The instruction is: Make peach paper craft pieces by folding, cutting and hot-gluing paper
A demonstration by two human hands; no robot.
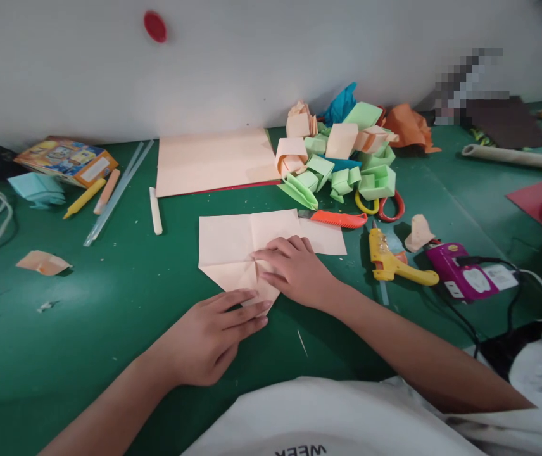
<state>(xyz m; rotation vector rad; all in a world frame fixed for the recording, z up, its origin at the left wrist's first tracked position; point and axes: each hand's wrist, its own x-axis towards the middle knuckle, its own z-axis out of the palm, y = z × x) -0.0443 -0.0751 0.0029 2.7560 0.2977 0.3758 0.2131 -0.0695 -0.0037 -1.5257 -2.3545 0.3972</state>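
A peach sheet of paper (226, 237) lies on the green table, creased down and across its middle, its near corners folded in to a point. My left hand (226, 332) rests over that point with its fingers stretched out. My right hand (297, 272) lies flat on the paper's right half, fingers spread and pressing near the centre crease. Beyond the right hand, a second peach paper piece (330, 237) sticks out, with an orange-handled cutter (340, 219) on its upper edge.
Folded green and peach paper pieces (342, 158) are heaped at the back, near scissors (392, 206). To the right are a yellow glue gun (385, 259) and a purple power adapter (461, 272) with cables. Peach sheets (214, 161), glue sticks (119, 193) and a box (69, 158) lie behind and left.
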